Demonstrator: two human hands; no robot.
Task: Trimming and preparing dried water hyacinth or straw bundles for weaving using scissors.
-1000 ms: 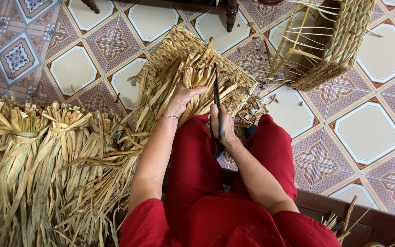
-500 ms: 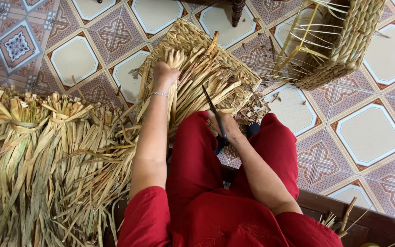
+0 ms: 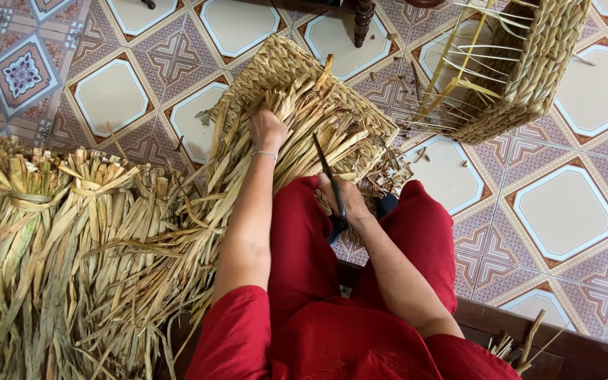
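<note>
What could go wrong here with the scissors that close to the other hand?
1. The scissors in the right hand point toward the left hand gripping the dried strands; a slip might nick it.
2. Loose strands cover the woven piece, so a cut could catch the weave.

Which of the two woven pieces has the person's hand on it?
The flat woven mat before the knees, under the left hand; the basket stands apart, untouched.

A home used as a weaving workshop: patterned floor tiles, a turned wooden furniture leg at 12 o'clock, dried straw bundles at 9 o'clock, a half-woven basket at 1 o'clock.
</note>
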